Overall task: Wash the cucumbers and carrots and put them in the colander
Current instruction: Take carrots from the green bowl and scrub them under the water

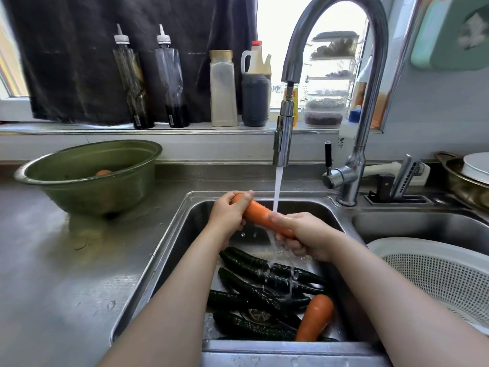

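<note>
- Left hand (pixel 229 211): forearm reaches in from the bottom edge, up over the sink (pixel 185 221); fingers and thumb are curled round the upper, far end of a carrot (pixel 260 215).
- Right hand (pixel 304 234): forearm enters from the lower right; fingers are wrapped under the near, lower end of the same carrot, with the thumb lying along its top.
- Held carrot: spans the two hands, tilted down toward the right, above the sink basin and directly beneath the water stream (pixel 276 186), which strikes it between the hands and runs off below.
- Faucet (pixel 284 139): chrome gooseneck with its spray head hanging above the carrot.
- Cucumbers (pixel 259 276): several dark green ones, piled on the sink floor below the hands, wet from the runoff.
- Second carrot (pixel 315 317): lies in the sink at the near right, leaning against the cucumbers.
- Colander (pixel 436 276): white, perforated, sits in the neighbouring basin to the right of the right forearm.
- Green bowl (pixel 87 176): stands on the steel table (pixel 53 260) left of the sink, with something orange showing inside.
- Bottles (pixel 223 88): a row on the window ledge behind the sink.
</note>
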Tool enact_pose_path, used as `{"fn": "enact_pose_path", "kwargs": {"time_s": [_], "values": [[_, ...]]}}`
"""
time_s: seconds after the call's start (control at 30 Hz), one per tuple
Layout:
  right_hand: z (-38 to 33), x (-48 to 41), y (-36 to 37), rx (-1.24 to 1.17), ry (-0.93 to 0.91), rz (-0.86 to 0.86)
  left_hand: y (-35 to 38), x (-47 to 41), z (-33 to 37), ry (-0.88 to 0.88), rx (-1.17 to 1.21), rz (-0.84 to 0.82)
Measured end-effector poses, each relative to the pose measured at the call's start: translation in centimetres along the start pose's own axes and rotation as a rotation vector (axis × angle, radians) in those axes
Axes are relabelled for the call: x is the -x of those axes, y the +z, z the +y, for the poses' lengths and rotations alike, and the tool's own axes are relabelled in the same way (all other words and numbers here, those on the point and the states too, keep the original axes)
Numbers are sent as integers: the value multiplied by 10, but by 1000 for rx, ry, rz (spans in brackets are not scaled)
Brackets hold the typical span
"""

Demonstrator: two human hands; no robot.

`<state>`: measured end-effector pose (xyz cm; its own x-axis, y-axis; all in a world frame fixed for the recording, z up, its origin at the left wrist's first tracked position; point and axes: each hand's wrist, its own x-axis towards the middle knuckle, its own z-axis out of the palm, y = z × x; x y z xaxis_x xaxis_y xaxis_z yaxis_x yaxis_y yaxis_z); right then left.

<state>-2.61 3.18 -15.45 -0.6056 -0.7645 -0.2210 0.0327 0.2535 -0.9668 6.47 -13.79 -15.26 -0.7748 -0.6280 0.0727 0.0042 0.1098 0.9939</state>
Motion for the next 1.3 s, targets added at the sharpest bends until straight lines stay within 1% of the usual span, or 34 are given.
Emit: {"fn": "enact_pose_path", "kwargs": {"time_s": [0.1,0.17,0.23,0.33,0.4,0.43,0.5,0.6,0.73,0.8,0.87,0.9,0.97,1.0,1.03,1.07,1.13,1.2,1.3], "values": [[0,0,-6,-224,55,-157,-2,-3,-2,10,4,20],[3,-2,-7,-254,98,-176,-4,-2,-4,34,-38,-6],[5,-4,-5,-162,122,-98,-3,-2,-5,60,-96,-42],[3,-2,1,30,112,138,4,0,-4,105,-135,-83],[0,0,2,90,101,267,8,1,-2,123,-134,-106],[-1,1,2,108,89,301,10,1,-2,130,-131,-115],[-2,2,4,134,64,313,13,0,-5,132,-127,-98],[-1,3,5,131,26,222,12,-3,-9,114,-141,-26],[2,1,0,28,40,-36,4,-4,-11,72,-211,60],[5,-1,-1,-34,55,-100,2,-5,-13,53,-211,81],[5,-2,1,31,42,-48,2,-6,-13,52,-220,83],[5,-3,3,117,29,21,4,-6,-13,56,-224,75],[4,-4,9,284,-2,216,11,-5,-11,92,-254,59],[5,-5,11,325,-24,287,15,-5,-9,112,-273,63],[6,-7,14,337,-52,321,16,-5,-7,119,-282,75],[7,-8,16,334,-83,320,17,-6,-7,108,-274,86],[7,-9,20,332,-122,233,14,-8,-7,47,-233,103],[6,-8,19,289,-120,89,7,-10,-11,-13,-211,124],[6,-9,14,84,-77,-112,-1,-10,-13,-75,-170,167]]}}
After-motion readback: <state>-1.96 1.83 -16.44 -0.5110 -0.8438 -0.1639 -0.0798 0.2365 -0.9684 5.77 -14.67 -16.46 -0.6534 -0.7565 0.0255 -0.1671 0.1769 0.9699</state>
